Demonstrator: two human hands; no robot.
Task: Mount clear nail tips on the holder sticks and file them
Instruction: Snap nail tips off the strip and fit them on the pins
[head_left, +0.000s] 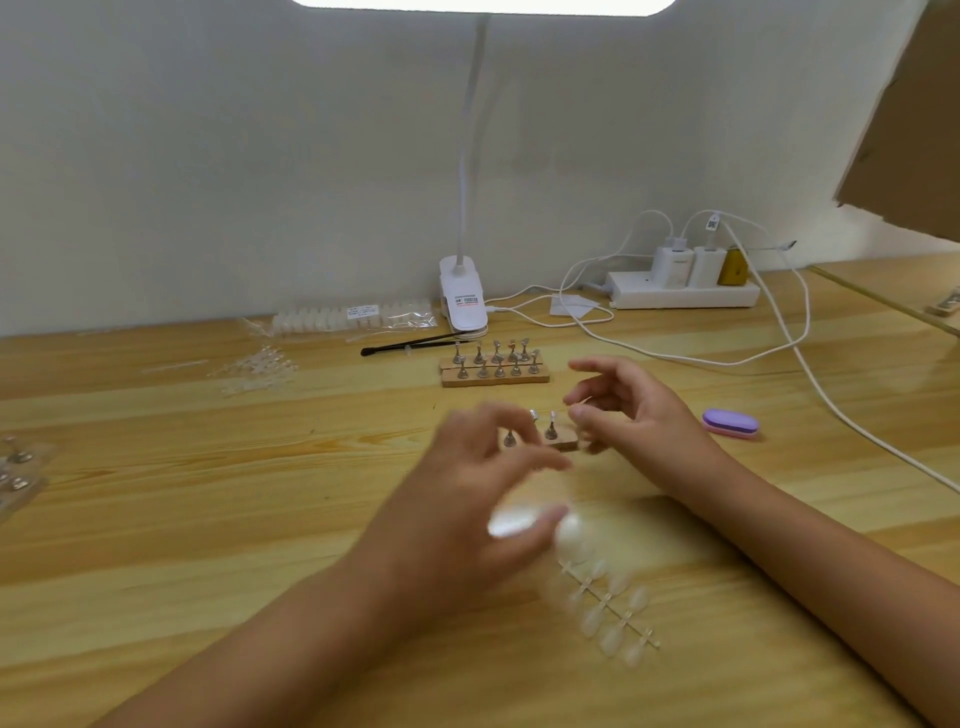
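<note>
1. Wooden base (565, 445) with metal holder sticks (551, 430) sits between both hands.
2. Left hand (483, 483) is blurred, with its fingers loosely spread.
3. Right hand (639, 415) is curled; I cannot tell whether it pinches anything.
4. Clear nail tips (613, 608) lie just nearer than the left hand.

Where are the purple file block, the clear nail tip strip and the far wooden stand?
purple file block (731, 422): head view, its top face.
clear nail tip strip (613, 608): head view, its central spine.
far wooden stand (496, 379): head view, its front edge.
</note>
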